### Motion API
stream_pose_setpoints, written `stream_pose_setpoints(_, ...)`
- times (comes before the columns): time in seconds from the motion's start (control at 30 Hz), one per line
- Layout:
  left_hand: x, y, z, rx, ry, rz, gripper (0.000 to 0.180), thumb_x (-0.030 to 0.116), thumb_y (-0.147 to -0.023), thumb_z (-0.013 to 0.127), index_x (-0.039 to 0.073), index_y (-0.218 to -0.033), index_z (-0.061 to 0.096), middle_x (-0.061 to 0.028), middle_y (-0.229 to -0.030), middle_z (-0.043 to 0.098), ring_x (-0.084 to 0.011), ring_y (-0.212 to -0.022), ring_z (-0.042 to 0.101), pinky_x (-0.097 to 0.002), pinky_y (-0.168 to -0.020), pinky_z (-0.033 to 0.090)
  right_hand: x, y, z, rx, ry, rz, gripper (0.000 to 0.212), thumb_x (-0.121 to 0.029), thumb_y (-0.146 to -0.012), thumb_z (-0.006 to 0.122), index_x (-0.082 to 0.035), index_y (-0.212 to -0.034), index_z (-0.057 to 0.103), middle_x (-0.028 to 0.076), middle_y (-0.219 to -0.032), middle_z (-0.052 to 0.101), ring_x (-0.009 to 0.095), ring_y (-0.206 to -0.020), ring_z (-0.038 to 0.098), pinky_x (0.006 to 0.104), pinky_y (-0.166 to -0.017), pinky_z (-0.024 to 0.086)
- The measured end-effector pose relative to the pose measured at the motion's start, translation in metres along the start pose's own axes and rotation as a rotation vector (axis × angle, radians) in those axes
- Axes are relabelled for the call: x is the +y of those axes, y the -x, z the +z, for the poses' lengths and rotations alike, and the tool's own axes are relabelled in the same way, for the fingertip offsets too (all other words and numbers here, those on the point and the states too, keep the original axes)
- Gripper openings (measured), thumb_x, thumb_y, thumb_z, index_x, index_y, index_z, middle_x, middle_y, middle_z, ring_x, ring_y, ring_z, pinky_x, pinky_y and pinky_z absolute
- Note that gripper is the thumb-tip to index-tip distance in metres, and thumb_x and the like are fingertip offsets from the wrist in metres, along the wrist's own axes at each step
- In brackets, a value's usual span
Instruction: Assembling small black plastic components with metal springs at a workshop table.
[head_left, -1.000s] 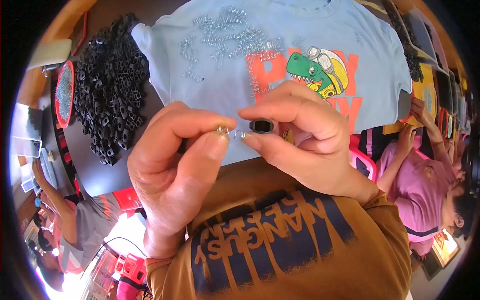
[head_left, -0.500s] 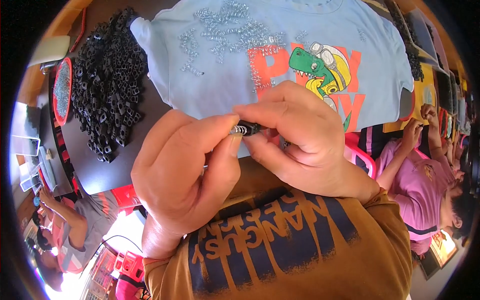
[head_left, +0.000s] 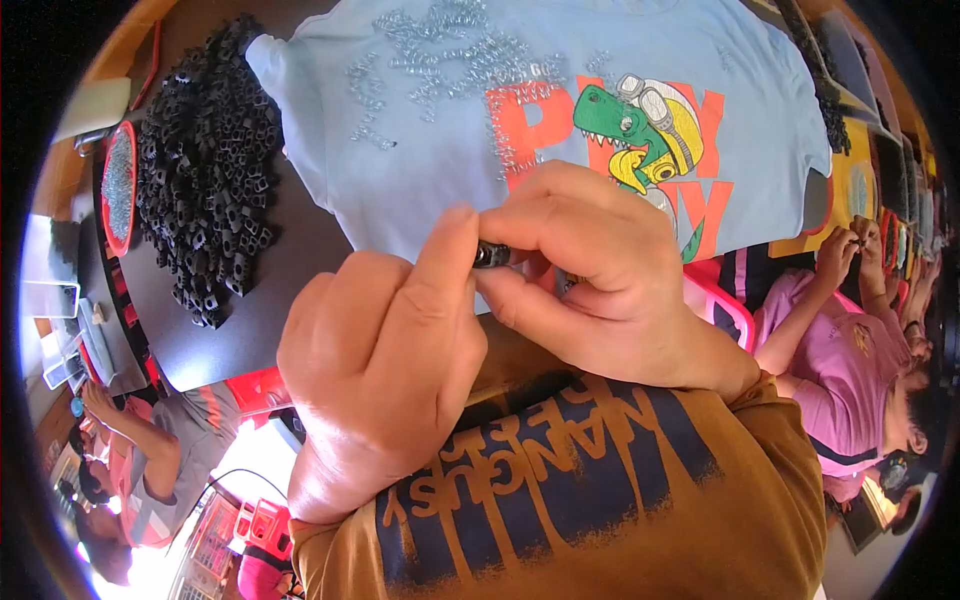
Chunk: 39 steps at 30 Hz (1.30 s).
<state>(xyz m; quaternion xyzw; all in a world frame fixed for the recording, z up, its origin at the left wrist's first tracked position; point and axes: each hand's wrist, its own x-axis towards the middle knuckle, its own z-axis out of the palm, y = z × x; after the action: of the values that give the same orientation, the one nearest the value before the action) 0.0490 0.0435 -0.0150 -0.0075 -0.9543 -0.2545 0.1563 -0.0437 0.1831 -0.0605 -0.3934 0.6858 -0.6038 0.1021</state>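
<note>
My right hand (head_left: pixel 605 270) pinches a small black plastic part (head_left: pixel 491 255) between thumb and forefinger. From the other side, my left hand (head_left: pixel 385 350) meets it, forefinger pressed against the part's end and the remaining fingers curled in. No spring shows between the hands now; whatever the left fingertips cover is hidden. Beneath and beyond them lies a light blue T-shirt (head_left: pixel 390 190) with a dinosaur print. Many small metal coil springs (head_left: pixel 440 60) are scattered over its far side.
A large heap of black plastic parts (head_left: pixel 205 170) covers the dark table (head_left: pixel 200 355) at left. Beside it is a red-rimmed tray (head_left: pixel 120 190) of springs. A co-worker in a pink top (head_left: pixel 840 360) sits at right, another person in grey (head_left: pixel 195 450) at left.
The metal spring that showed between my left thumb and forefinger is out of sight. My left forefinger has straightened against the black part's end, and the left thumb has dropped from view.
</note>
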Motion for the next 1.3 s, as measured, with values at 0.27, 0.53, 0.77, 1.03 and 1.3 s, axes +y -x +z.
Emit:
stream_pose_setpoints(0.27,-0.007,0.003,-0.015,0.054,0.848,-0.594,0.035,-0.003,-0.080,0.042,-0.006,-0.112,0.055,-0.0042,-0.089,0.047,-0.0088,-0.071,0.044,-0.0196,-0.065,0.037,-0.009,-0.003,-0.004,-0.075,-0.176,0.068,0.026,0.005,-0.069,0.069,-0.001,-0.094,0.065,0.005,-0.076,0.055,0.009,-0.060,0.051,0.0202,-0.046,0.038)
stream_pose_setpoints(0.53,-0.009,0.012,-0.003,0.107,0.845,-0.423,0.037,0.005,-0.091,0.038,-0.007,-0.126,0.042,-0.0192,-0.101,0.060,-0.0086,-0.050,0.049,-0.0186,-0.054,0.041,-0.009,-0.005,-0.003,-0.181,-0.241,0.074,0.025,0.004,-0.073,0.068,0.000,-0.097,0.063,0.006,-0.085,0.060,0.010,-0.067,0.052,0.0210,-0.051,0.036)
stream_pose_setpoints(0.77,-0.008,0.016,0.001,0.026,0.735,-0.297,0.039,0.000,-0.092,0.033,-0.005,-0.130,0.034,-0.0248,-0.116,0.055,-0.0144,-0.080,0.059,-0.0227,-0.072,0.047,-0.007,-0.001,0.019,-0.019,-0.543,0.222,0.016,0.000,-0.079,0.066,0.001,-0.094,0.062,0.006,-0.080,0.060,0.011,-0.069,0.057,0.0229,-0.057,0.044)
stream_pose_setpoints(1.03,-0.015,0.016,0.017,0.200,0.769,-0.291,0.035,-0.004,-0.091,0.042,-0.007,-0.126,0.041,-0.0212,-0.116,0.057,-0.0157,-0.087,0.059,-0.0240,-0.073,0.049,-0.007,-0.002,0.024,-0.026,-0.680,0.278,0.017,-0.002,-0.082,0.063,0.002,-0.098,0.061,0.008,-0.083,0.061,0.011,-0.071,0.059,0.0223,-0.059,0.045)
stream_pose_setpoints(1.3,-0.016,0.011,0.000,0.129,0.253,-0.219,0.023,-0.004,-0.082,0.055,0.000,-0.105,0.062,-0.0099,-0.091,0.058,-0.0185,-0.086,0.053,-0.0243,-0.072,0.043,-0.003,-0.007,0.022,-0.076,-0.521,0.158,0.017,-0.003,-0.081,0.064,0.002,-0.097,0.061,0.007,-0.079,0.060,0.013,-0.068,0.057,0.0247,-0.059,0.043)
